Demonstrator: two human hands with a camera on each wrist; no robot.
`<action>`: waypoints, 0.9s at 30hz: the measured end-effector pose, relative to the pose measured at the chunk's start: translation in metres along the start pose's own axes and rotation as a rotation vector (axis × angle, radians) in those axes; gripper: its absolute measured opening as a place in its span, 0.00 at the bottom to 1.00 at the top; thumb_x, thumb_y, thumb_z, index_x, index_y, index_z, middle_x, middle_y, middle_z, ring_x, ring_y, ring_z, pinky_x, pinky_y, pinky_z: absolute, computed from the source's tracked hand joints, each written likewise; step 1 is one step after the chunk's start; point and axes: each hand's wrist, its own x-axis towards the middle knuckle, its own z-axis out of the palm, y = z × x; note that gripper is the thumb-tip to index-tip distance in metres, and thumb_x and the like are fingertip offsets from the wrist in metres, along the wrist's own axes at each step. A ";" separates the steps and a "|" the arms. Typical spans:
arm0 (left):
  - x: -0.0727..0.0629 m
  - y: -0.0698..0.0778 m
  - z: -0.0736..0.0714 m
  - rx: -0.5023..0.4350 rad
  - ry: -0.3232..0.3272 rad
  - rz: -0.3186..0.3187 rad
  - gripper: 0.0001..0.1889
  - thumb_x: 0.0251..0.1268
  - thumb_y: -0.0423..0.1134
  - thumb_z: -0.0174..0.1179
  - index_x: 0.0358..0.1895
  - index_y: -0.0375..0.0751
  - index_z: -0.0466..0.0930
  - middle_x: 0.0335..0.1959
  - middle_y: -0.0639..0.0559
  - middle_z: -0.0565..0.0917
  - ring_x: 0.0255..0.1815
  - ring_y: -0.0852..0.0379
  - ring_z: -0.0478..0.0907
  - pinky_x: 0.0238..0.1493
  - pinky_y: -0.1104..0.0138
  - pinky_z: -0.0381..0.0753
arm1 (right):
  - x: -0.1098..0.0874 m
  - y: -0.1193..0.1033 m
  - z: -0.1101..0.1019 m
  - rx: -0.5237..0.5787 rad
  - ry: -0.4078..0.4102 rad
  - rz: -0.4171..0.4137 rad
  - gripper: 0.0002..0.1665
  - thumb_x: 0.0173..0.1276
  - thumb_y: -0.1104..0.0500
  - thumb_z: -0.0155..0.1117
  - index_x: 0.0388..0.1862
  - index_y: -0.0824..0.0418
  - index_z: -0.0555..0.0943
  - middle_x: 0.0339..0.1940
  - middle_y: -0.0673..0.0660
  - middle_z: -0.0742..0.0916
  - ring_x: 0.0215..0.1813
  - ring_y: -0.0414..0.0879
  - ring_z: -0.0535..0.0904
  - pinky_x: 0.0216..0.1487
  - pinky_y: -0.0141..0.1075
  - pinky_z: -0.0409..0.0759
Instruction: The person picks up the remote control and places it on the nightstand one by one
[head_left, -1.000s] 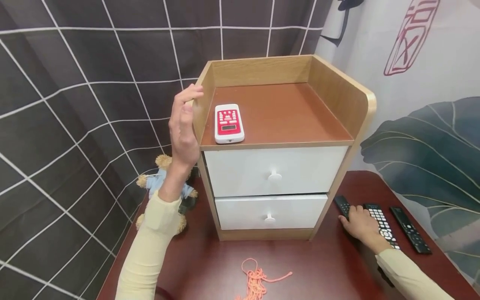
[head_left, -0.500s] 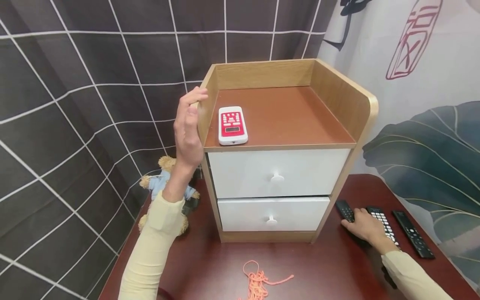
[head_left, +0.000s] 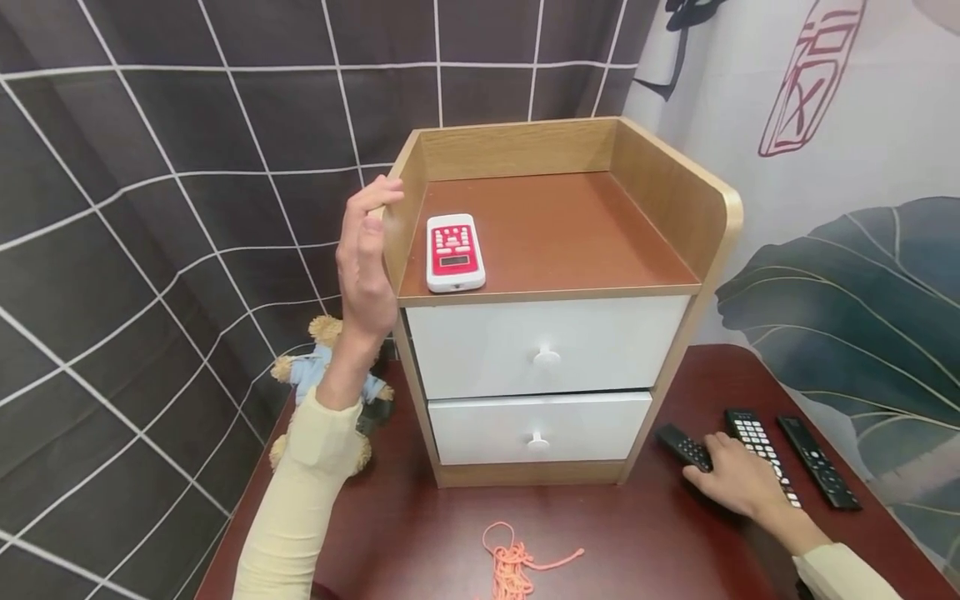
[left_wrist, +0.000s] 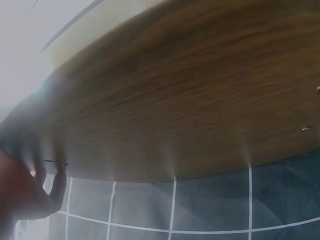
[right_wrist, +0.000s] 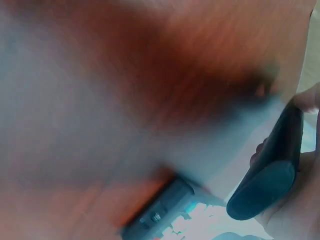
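Note:
In the head view my left hand rests against the outer left side of a wooden cabinet with two white drawers, fingertips at the side panel's top edge. The left wrist view shows that wooden side panel close up, with the left fingers at lower left. My right hand grips a small black remote control at the right of the table; the right wrist view shows the same remote between thumb and fingers, the palm hiding part of it. A white-button remote lies beside the hand, partly covered.
A red-and-white remote lies on the cabinet top. Another black remote lies near the table's right edge. Orange cord is bunched at the front of the table. A teddy bear sits left of the cabinet, behind my arm.
My right hand has taken hold of the small black remote and moved slightly nearer with it; the remote has turned and shifted away from the white-button one. The left hand stays at the cabinet's side.

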 end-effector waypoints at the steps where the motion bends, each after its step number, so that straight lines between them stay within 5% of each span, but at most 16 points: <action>1: 0.000 0.000 -0.001 0.003 0.000 -0.002 0.25 0.66 0.44 0.38 0.52 0.27 0.76 0.59 0.36 0.79 0.72 0.54 0.69 0.76 0.60 0.60 | -0.003 -0.002 0.000 -0.004 0.001 -0.011 0.39 0.58 0.43 0.68 0.52 0.76 0.77 0.44 0.69 0.83 0.39 0.55 0.79 0.37 0.55 0.80; 14: 0.000 -0.001 -0.002 0.008 -0.004 -0.015 0.26 0.66 0.45 0.38 0.52 0.28 0.76 0.59 0.37 0.78 0.73 0.54 0.68 0.76 0.60 0.60 | -0.047 -0.025 -0.004 0.038 -0.082 -0.198 0.33 0.55 0.46 0.71 0.52 0.67 0.81 0.55 0.67 0.83 0.56 0.61 0.81 0.53 0.59 0.79; 19: -0.001 -0.001 -0.002 0.013 -0.004 -0.025 0.26 0.66 0.46 0.38 0.52 0.28 0.76 0.60 0.37 0.78 0.73 0.54 0.68 0.76 0.60 0.59 | -0.054 -0.039 -0.005 0.021 -0.109 -0.351 0.29 0.56 0.44 0.71 0.52 0.60 0.82 0.55 0.62 0.84 0.56 0.59 0.82 0.53 0.57 0.80; 27: 0.000 -0.001 -0.001 0.004 -0.018 -0.026 0.26 0.66 0.46 0.37 0.53 0.27 0.75 0.60 0.37 0.77 0.73 0.55 0.67 0.77 0.60 0.59 | -0.057 -0.067 -0.002 -0.042 0.003 -0.558 0.32 0.49 0.44 0.74 0.51 0.60 0.82 0.53 0.59 0.85 0.54 0.59 0.83 0.52 0.53 0.81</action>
